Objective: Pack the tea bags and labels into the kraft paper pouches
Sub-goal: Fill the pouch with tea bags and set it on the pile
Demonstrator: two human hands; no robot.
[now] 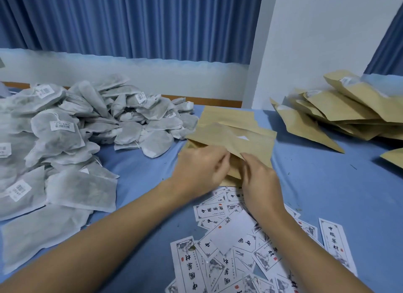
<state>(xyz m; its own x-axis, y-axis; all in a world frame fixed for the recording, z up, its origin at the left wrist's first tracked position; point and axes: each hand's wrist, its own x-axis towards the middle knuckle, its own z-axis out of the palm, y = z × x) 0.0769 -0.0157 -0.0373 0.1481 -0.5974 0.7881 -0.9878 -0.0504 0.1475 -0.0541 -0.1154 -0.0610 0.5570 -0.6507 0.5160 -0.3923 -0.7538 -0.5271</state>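
Note:
A small stack of flat kraft paper pouches (231,129) lies in the middle of the blue table. My left hand (199,168) and my right hand (258,175) both pinch the near edge of the top pouch, side by side. A big heap of grey-white tea bags (72,135) with barcode tags covers the left of the table. Printed white labels (231,244) lie scattered under my right forearm, near the front edge.
A pile of kraft pouches (340,111) lies at the far right, with another pouch corner (392,157) at the right edge. A white wall and blue curtains stand behind the table. Bare blue tabletop (327,183) shows between the labels and the right pile.

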